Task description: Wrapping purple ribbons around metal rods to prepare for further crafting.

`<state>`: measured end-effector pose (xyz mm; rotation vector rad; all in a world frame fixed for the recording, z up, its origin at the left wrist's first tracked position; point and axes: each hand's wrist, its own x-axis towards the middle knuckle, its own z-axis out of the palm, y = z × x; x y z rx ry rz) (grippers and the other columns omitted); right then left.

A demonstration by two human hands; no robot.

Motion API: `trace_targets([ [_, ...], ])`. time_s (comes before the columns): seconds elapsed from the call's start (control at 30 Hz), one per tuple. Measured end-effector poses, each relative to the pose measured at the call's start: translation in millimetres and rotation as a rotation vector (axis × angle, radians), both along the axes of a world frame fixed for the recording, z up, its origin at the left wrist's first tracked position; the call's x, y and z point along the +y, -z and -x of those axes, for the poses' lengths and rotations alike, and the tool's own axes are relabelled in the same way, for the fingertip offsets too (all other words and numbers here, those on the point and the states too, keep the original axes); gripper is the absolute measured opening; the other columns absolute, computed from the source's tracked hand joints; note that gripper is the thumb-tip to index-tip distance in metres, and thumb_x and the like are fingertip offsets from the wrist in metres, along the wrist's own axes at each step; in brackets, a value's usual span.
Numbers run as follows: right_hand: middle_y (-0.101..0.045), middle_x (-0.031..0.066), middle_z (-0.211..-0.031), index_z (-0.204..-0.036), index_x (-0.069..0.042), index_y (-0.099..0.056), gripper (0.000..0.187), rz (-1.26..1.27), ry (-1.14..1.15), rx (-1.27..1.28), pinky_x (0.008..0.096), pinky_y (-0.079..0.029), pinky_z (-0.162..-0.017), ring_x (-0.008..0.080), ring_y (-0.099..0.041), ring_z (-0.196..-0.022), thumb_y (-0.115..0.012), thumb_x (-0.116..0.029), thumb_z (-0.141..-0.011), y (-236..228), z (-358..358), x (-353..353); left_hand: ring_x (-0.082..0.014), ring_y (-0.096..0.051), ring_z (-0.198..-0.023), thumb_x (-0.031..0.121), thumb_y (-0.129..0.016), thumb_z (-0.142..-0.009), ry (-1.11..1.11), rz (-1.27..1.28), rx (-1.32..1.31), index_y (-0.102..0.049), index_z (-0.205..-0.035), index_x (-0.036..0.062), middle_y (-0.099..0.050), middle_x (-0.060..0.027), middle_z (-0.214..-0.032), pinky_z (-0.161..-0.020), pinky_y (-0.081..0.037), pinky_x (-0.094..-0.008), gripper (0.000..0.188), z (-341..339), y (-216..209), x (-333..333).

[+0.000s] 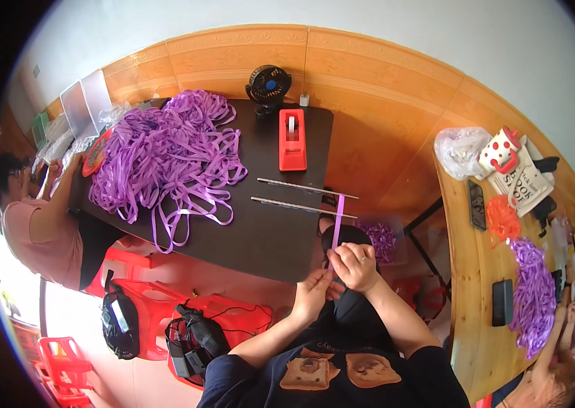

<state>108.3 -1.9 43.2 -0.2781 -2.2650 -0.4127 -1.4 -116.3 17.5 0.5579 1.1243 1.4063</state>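
Note:
A narrow purple ribbon [338, 221] runs down from two thin metal rods [301, 207] that jut past the right edge of the dark table. My right hand [357, 266], with a ring on one finger, is closed round the lower part of this ribbon. Just below and to the left, my left hand [312, 291] pinches near the ribbon's lower end; the fingertips partly hide what lies between them. Both hands are close together in front of my lap. A large heap of purple ribbon [165, 153] covers the left side of the table.
On the dark table [267, 251] stand a red tape dispenser [293, 141] and a black fan [269, 87]. A bin of purple pieces [379, 238] sits below. At right, a wooden table [467, 326] holds more ribbon [532, 299] and phones. People work at both sides; red stools [148, 313] carry bags.

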Motion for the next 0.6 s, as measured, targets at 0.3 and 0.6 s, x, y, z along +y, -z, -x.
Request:
trace_targets([
  [0.3,-0.061,0.0019,-0.092,-0.093,-0.004,-0.068,0.025,-0.033,-0.025,0.008,0.0315,-0.039,-0.073,0.0187,-0.058,-0.087,-0.067,-0.014,-0.069,-23,6,-2,-0.0139,-0.061,-0.061,0.026,-0.042,-0.101,-0.07,-0.17,-0.127,-0.059,-0.09,0.0007,-0.065,-0.0101,-0.072,-0.06,-0.049,-0.0238,0.033,-4,-5,-9],
  [0.6,-0.057,0.0043,-0.081,-0.089,-0.005,-0.067,0.027,0.252,-0.068,0.23,0.0356,-0.038,-0.067,0.0225,-0.055,-0.072,-0.069,-0.001,-0.063,-97,25,42,-0.0092,-0.057,-0.069,0.026,-0.045,-0.1,-0.025,-0.001,-0.079,-0.058,-0.106,-0.0006,-0.065,-0.0064,-0.079,-0.065,-0.045,-0.0218,0.03,-5,24,19],
])
